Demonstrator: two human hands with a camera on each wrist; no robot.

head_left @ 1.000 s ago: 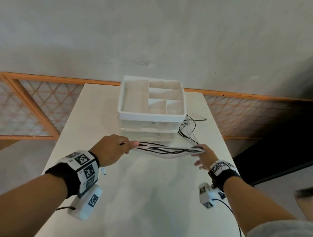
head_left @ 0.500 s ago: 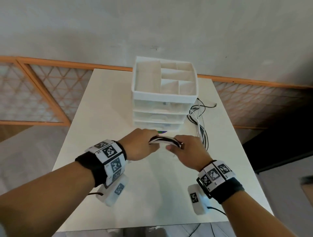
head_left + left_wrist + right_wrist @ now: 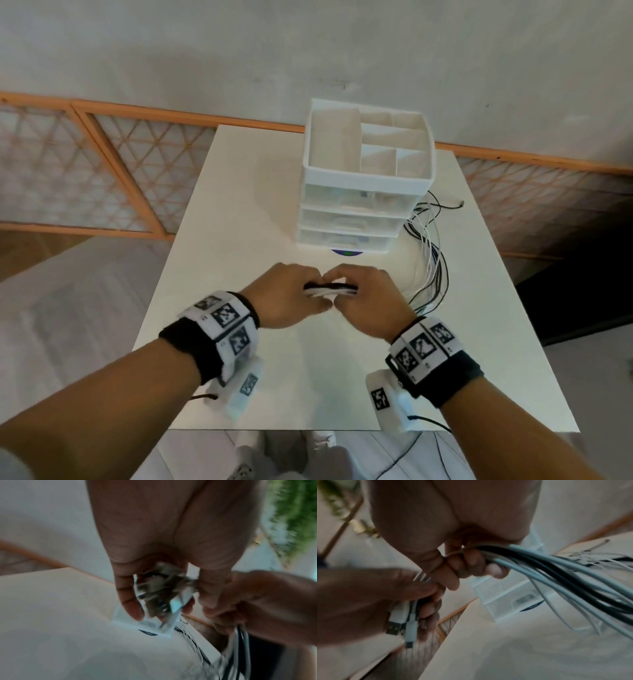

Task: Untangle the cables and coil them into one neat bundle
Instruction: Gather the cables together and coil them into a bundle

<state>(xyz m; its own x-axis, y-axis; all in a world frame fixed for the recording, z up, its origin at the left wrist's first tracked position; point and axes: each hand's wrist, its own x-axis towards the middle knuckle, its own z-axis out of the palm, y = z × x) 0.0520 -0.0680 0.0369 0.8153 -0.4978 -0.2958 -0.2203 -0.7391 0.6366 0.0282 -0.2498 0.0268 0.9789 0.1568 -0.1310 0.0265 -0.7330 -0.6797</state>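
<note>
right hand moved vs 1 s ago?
Yes. The right hand has come leftward along the cables, away from the table right edge, to meet the left hand before the drawer unit.

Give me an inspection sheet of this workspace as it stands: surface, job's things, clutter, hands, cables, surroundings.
Surface: white table, bare in front of the hands.
Job's things: black and white cables gathered side by side and held between both hands; no coil formed yet.
Clutter: white drawer organiser with open top compartments, at the far side; a dark round mark under its front edge.
Hands: left hand grips the plug ends; right hand grips the strands right beside it.
Cables: loose lengths trail right of the organiser, on the table.
Surroundings: grey wall, orange-framed lattice panel, wood floor at left.
</note>
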